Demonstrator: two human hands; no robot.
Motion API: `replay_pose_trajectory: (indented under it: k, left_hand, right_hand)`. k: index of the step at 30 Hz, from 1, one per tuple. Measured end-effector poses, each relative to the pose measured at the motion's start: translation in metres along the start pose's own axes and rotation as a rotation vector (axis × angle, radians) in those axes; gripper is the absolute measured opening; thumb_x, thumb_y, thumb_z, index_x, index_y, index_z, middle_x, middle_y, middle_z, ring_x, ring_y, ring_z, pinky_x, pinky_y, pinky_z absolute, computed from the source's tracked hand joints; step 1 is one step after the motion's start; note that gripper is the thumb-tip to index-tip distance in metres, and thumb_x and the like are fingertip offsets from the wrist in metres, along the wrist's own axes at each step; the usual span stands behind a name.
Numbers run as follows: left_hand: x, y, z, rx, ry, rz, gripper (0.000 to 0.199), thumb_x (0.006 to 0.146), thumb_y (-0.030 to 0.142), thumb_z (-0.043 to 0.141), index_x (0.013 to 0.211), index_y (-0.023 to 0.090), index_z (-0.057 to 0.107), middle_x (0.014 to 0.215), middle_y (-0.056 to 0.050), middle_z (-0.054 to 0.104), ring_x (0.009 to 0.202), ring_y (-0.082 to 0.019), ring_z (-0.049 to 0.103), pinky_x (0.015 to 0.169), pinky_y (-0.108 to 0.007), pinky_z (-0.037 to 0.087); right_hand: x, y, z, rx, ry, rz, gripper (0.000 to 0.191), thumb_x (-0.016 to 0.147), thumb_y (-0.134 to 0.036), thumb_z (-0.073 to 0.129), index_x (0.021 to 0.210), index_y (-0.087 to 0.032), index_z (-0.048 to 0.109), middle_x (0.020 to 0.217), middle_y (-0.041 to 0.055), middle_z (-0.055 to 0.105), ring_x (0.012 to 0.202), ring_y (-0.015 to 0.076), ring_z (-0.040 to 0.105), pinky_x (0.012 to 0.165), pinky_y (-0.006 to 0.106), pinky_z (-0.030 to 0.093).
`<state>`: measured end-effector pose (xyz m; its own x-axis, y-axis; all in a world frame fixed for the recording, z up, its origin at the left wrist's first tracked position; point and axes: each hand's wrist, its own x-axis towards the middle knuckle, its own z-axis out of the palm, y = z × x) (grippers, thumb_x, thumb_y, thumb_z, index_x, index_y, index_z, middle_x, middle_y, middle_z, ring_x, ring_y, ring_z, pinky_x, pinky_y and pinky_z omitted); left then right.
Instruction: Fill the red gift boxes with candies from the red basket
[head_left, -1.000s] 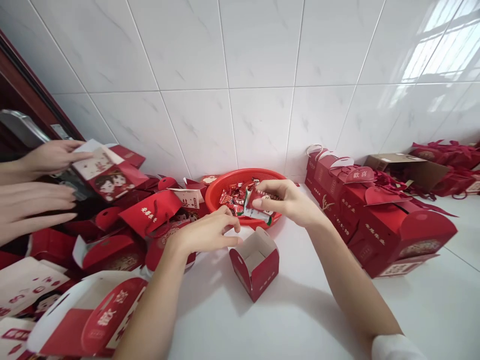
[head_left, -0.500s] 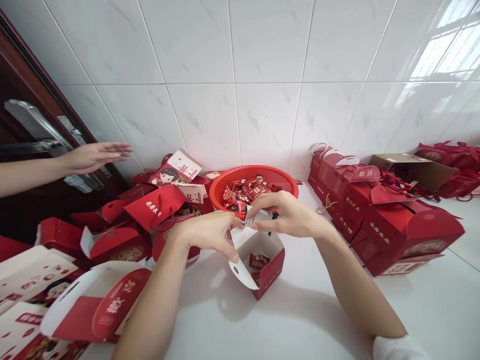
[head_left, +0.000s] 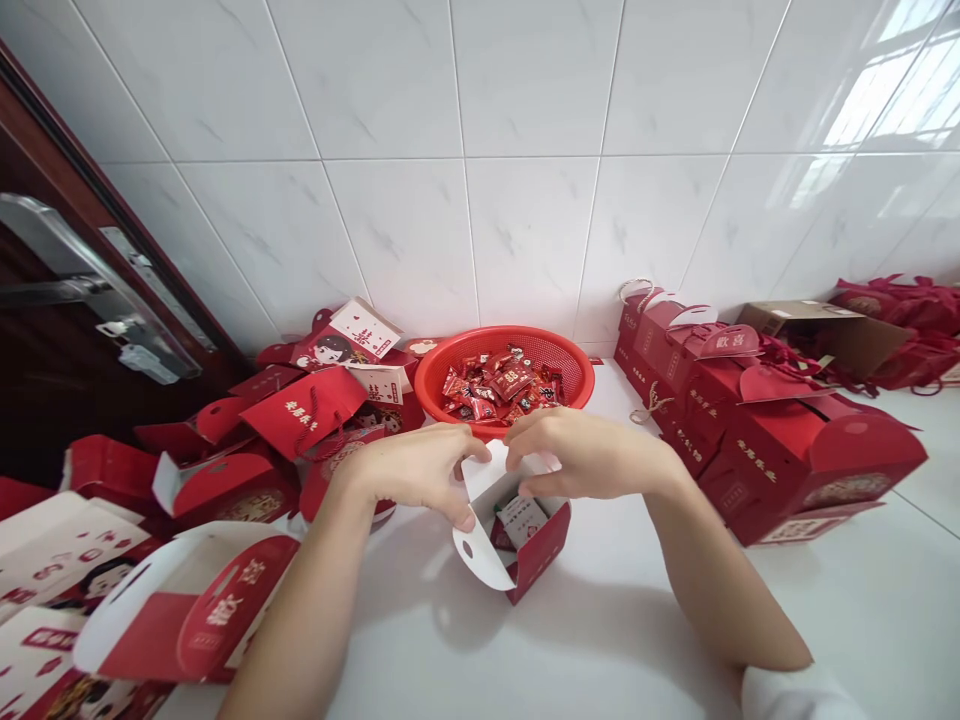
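Observation:
A small red gift box [head_left: 541,552] with a white inside stands open on the white table in front of me. My left hand [head_left: 420,472] grips its left side, the thumb on the white flap with the round hole and the fingers at the far flap. A white printed packet [head_left: 523,520] with a bit of green lies in the box, over red-wrapped candies that are partly hidden. My right hand [head_left: 581,455] hovers over the box's far right edge, fingers curved and apart from the thumb, holding nothing that I can see.
Behind the box, a red plastic basket [head_left: 581,372] holds many red-wrapped candies. Red and white gift boxes [head_left: 304,410] are heaped on the left. Closed red boxes [head_left: 780,455] stand in rows on the right, near a brown cardboard box [head_left: 862,345]. A tiled wall [head_left: 532,240] bounds the back.
The white packet has left my right hand and now lies inside the box. My right hand has dropped slightly. Another person's hand at the left has gone from view.

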<state>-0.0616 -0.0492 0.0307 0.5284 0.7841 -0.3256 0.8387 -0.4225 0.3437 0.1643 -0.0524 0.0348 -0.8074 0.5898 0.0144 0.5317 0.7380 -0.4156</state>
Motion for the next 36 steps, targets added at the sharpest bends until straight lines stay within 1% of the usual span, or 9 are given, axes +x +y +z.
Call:
replay_pose_trajectory:
  k: [2,6,12,16,20,24,27,31,36]
  left_hand:
    - [-0.004,0.003,0.002,-0.015,-0.019,-0.01,0.06,0.059,0.045,0.078,0.115,0.024,0.07,0.104,-0.002,0.067,0.095,-0.025,0.062,0.076,-0.026,0.047]
    - [-0.009,0.008,0.003,-0.034,-0.024,-0.032,0.068,0.06,0.044,0.079,0.124,0.024,0.067,0.108,-0.004,0.066,0.101,-0.026,0.061,0.079,-0.027,0.046]
    - [-0.011,0.017,0.003,-0.014,-0.009,-0.01,0.057,0.065,0.044,0.08,0.118,0.026,0.072,0.106,-0.003,0.067,0.103,-0.026,0.06,0.078,-0.025,0.045]
    - [-0.014,0.021,0.003,-0.041,-0.077,0.152,0.041,0.073,0.05,0.079,0.108,0.031,0.077,0.107,-0.003,0.068,0.103,-0.025,0.062,0.085,-0.026,0.044]
    - [-0.01,0.022,0.005,-0.075,-0.17,0.299,0.041,0.074,0.048,0.08,0.112,0.032,0.077,0.109,-0.002,0.071,0.1,-0.023,0.064,0.084,-0.026,0.045]
    - [0.0,0.023,0.014,-0.093,-0.176,0.265,0.029,0.078,0.036,0.075,0.104,0.024,0.075,0.101,-0.003,0.073,0.092,-0.022,0.066,0.075,-0.026,0.046]
    - [0.006,0.027,0.019,-0.04,-0.095,0.097,0.021,0.076,0.036,0.072,0.09,0.02,0.067,0.093,-0.004,0.069,0.086,-0.023,0.065,0.064,-0.028,0.044]
    - [0.007,0.031,0.021,0.049,-0.02,-0.067,0.037,0.071,0.047,0.075,0.091,0.021,0.058,0.099,-0.005,0.065,0.09,-0.025,0.062,0.062,-0.03,0.04]
    - [0.011,0.029,0.025,0.008,-0.039,-0.004,0.042,0.072,0.043,0.076,0.105,0.024,0.058,0.115,-0.005,0.062,0.108,-0.027,0.06,0.075,-0.03,0.045]
  right_hand:
    - [-0.009,-0.004,-0.003,-0.043,-0.028,0.033,0.016,0.082,-0.021,0.077,0.097,-0.018,0.075,0.102,0.0075,0.07,0.095,0.022,0.064,0.071,0.028,0.043]
    - [-0.021,-0.007,-0.003,-0.152,-0.069,0.127,0.024,0.072,-0.033,0.086,0.086,-0.019,0.072,0.094,0.0057,0.069,0.08,0.0207,0.062,0.058,0.028,0.036]
    - [-0.005,-0.002,0.009,-0.304,-0.128,0.363,0.031,0.069,-0.036,0.085,0.066,-0.019,0.06,0.069,0.0027,0.062,0.064,0.019,0.058,0.052,0.029,0.03]
    - [0.005,0.0,0.015,-0.357,-0.132,0.395,0.032,0.069,-0.039,0.086,0.075,-0.018,0.063,0.081,0.0063,0.068,0.075,0.0235,0.064,0.053,0.03,0.031]
    - [0.006,-0.001,0.018,-0.341,-0.094,0.432,0.041,0.068,-0.035,0.088,0.096,-0.017,0.065,0.09,0.0087,0.071,0.081,0.0258,0.067,0.057,0.029,0.033]
    - [0.005,-0.001,0.015,-0.321,-0.066,0.473,0.048,0.071,-0.028,0.085,0.11,-0.016,0.06,0.091,0.0085,0.07,0.08,0.0255,0.066,0.056,0.028,0.032]
    - [0.002,0.0,0.01,-0.295,-0.11,0.438,0.033,0.078,-0.027,0.078,0.104,-0.016,0.061,0.087,0.0068,0.069,0.078,0.0233,0.065,0.055,0.027,0.03]
    - [-0.001,-0.001,0.008,-0.186,-0.229,0.237,0.02,0.081,-0.033,0.076,0.093,-0.018,0.069,0.086,0.0033,0.069,0.076,0.018,0.061,0.055,0.025,0.032]
    - [0.001,-0.003,0.014,-0.126,-0.35,0.185,0.025,0.088,-0.044,0.068,0.09,-0.02,0.075,0.071,0.0005,0.063,0.064,0.0151,0.055,0.052,0.026,0.031]
